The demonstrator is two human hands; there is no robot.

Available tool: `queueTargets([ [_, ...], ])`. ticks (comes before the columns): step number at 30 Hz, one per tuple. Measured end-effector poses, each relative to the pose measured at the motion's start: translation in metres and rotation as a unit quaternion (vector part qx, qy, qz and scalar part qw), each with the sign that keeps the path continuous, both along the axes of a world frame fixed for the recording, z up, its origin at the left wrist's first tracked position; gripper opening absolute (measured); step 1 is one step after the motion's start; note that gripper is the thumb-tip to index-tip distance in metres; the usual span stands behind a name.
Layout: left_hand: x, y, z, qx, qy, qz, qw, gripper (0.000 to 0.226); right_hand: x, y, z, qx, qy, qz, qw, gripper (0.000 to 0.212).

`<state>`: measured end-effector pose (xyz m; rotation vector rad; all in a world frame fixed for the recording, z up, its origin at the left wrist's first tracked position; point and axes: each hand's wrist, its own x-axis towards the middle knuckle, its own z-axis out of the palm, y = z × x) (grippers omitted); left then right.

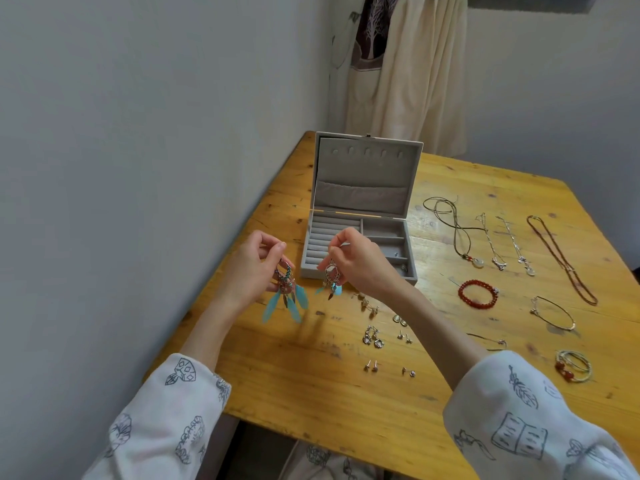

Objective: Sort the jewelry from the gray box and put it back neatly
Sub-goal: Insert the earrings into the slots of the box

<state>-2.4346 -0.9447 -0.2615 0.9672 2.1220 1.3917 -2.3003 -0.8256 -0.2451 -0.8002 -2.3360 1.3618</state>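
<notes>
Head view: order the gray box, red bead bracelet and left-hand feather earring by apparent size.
1. gray box, largest.
2. feather earring pinched by the left hand; nearer the camera, so unsure.
3. red bead bracelet, slightly smaller.

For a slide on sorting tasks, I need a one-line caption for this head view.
Left hand and right hand each hold a blue feather earring before the open gray box.

Gray box [360,216] open, lid upright; feather earrings [285,292] dangling before it; necklaces [512,244] laid rightward.
</notes>
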Motion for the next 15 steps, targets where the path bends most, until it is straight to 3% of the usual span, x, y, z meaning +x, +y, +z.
queueTargets([
  [6, 0.001, -0.001, 0.004, -0.046, -0.005, -0.024, 0.999, 0.013, 0.000, -0.003, 0.002, -0.014, -0.005, 0.002, 1.000, 0.014],
  [15, 0.034, 0.024, 0.014, -0.042, 0.022, -0.092, 0.995, 0.009, 0.043, 0.015, 0.005, -0.028, -0.001, -0.022, 0.999, 0.013],
])
